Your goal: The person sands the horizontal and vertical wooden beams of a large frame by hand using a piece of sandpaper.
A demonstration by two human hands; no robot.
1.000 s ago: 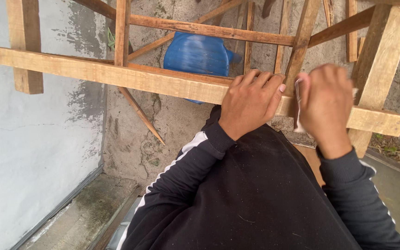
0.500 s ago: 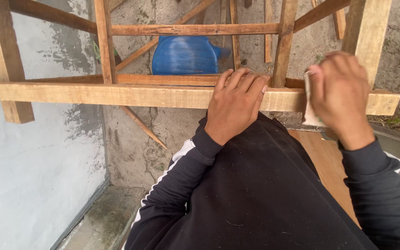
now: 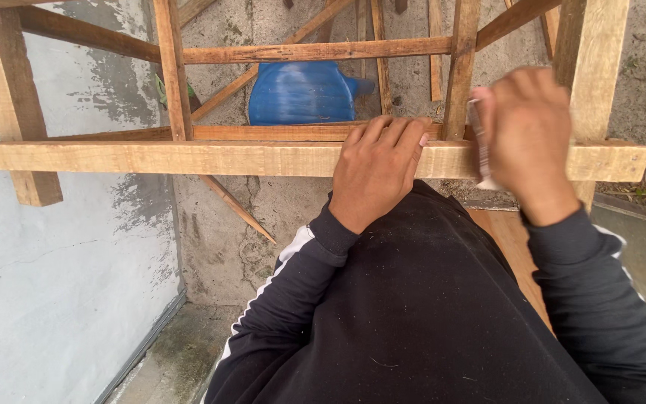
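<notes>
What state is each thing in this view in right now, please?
Left hand: flat on the near wooden rail, fingers over its top edge.
Right hand: blurred, closed on a small pale sanding piece against the rail.
Near wooden rail: horizontal, bare rough wood.
Wooden frame: bare slats, unfinished.
Blue plastic container: lying on the concrete behind the frame.

Black long-sleeved track jacket, ribbed cuffs just behind the fingers of the left hand (image 3: 374, 173) and right hand (image 3: 526, 135), white stripes along both sleeves
</notes>
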